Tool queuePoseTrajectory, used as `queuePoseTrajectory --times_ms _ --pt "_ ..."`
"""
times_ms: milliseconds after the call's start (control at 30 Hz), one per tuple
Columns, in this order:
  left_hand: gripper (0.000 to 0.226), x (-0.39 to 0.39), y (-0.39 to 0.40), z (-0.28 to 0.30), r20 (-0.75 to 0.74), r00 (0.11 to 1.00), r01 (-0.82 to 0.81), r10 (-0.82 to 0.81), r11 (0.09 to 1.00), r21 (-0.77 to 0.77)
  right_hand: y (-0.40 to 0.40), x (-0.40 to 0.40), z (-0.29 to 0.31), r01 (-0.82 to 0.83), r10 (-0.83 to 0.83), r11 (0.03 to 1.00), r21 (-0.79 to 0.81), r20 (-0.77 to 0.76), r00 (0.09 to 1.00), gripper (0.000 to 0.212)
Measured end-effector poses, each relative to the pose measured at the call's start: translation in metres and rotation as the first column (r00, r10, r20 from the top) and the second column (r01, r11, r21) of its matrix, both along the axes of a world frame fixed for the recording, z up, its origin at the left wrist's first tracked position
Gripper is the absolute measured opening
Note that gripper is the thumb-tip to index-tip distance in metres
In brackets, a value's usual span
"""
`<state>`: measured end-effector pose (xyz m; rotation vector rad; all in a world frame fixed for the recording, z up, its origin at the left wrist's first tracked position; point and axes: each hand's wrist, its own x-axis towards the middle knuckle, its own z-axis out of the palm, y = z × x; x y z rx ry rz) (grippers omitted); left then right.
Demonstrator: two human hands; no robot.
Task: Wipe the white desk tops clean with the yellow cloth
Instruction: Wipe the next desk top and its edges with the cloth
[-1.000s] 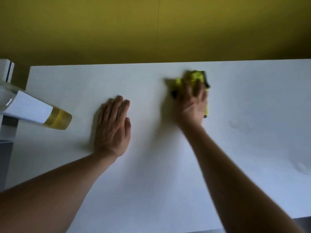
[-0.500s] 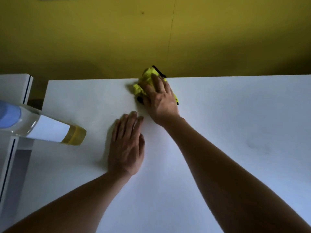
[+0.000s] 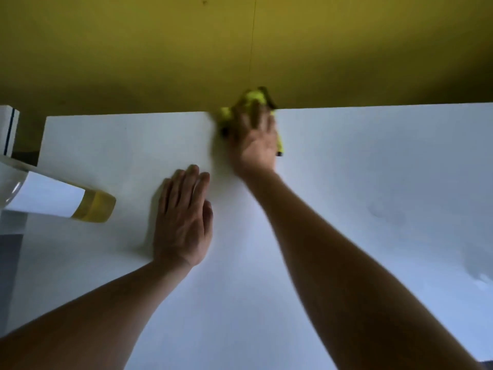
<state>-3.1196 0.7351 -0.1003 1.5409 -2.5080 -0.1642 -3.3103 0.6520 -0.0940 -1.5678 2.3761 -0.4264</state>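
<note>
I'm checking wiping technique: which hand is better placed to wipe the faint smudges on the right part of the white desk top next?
Right. The right hand already presses the crumpled yellow cloth at the desk's far edge, on the smudges' side. The left hand lies flat, holding nothing.

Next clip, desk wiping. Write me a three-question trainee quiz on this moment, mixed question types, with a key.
1. True or false: the left hand lies flat on the white desk top.
2. Which hand presses the yellow cloth? A) left B) right C) both
3. Fill in: the cloth sits at the desk's ___ edge, by the yellow wall.

Key: 1 true; 2 B, the right hand; 3 far. The bottle at the left goes untouched.
</note>
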Motion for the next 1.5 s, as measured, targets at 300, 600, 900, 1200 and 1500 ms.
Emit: queuePoseTrajectory --times_ms 300,600,900,1200,1500 --pt "0.056 0.000 -0.001 0.000 -0.029 1.000 0.007 -0.007 1.000 0.004 0.065 -0.089 -0.004 0.180 -0.181 0.983 -0.040 -0.017 0.983 0.053" --pt "0.055 -0.001 0.001 0.001 -0.053 0.998 0.018 -0.017 1.000 0.013 0.108 -0.059 0.003 0.292 -0.292 0.956 -0.021 0.018 0.956 0.055" --pt "0.055 -0.002 0.002 -0.002 -0.065 0.997 0.028 -0.029 0.999 -0.017 0.166 -0.029 -0.007 0.053 -0.050 0.991 -0.127 0.023 0.998 0.049" --pt "0.047 -0.010 0.007 -0.006 -0.027 0.998 0.058 -0.061 0.993 -0.103 0.229 -0.112 0.002 0.446 -0.445 0.891 -0.084 0.028 0.895 0.052" --pt "0.043 -0.039 0.051 0.012 -0.075 0.961 0.265 -0.267 0.964 -0.036 0.315 0.034 -0.008 -0.052 0.058 0.975 -0.215 0.023 0.998 0.050"
